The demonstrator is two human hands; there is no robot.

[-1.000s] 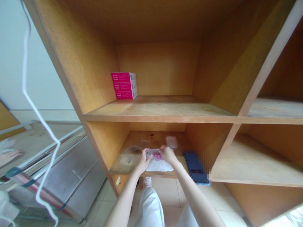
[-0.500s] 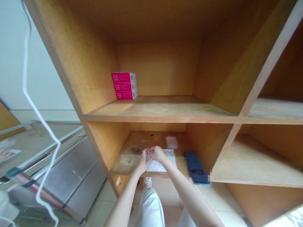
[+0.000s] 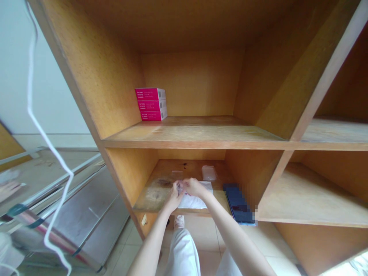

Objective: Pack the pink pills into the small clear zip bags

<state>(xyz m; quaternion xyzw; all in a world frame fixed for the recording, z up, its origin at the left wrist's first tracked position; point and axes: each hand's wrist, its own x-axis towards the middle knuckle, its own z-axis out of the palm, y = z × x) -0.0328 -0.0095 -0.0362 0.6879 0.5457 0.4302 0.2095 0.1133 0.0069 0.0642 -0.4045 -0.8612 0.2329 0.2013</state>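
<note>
My left hand (image 3: 174, 196) and my right hand (image 3: 193, 186) meet over the lower shelf (image 3: 152, 191), fingers bent together. Between them is a small, shiny, partly see-through thing (image 3: 180, 187) with a purplish tint, mostly hidden by the fingers; its kind is unclear. The left fingers are closed on it, and the right fingers pinch at its right side. Beneath lies a white cloth or paper sheet (image 3: 194, 202), partly covered by my right hand and forearm. A clear plastic packet (image 3: 208, 173) rests behind it, and a thin clear piece (image 3: 176, 173) lies just beyond my fingertips.
A dark blue flat object (image 3: 238, 203), partly pixelated, lies at the shelf's right edge. Several pink boxes (image 3: 151, 104) are stacked on the upper shelf (image 3: 198, 132). To the left, a white cable (image 3: 48, 143) hangs before a metal-framed table (image 3: 83, 168), where another person's hand (image 3: 10, 191) shows.
My right hand has shifted slightly right and down, with its forearm. My left hand stays almost still. The other person's hand at the far left has moved a little.
</note>
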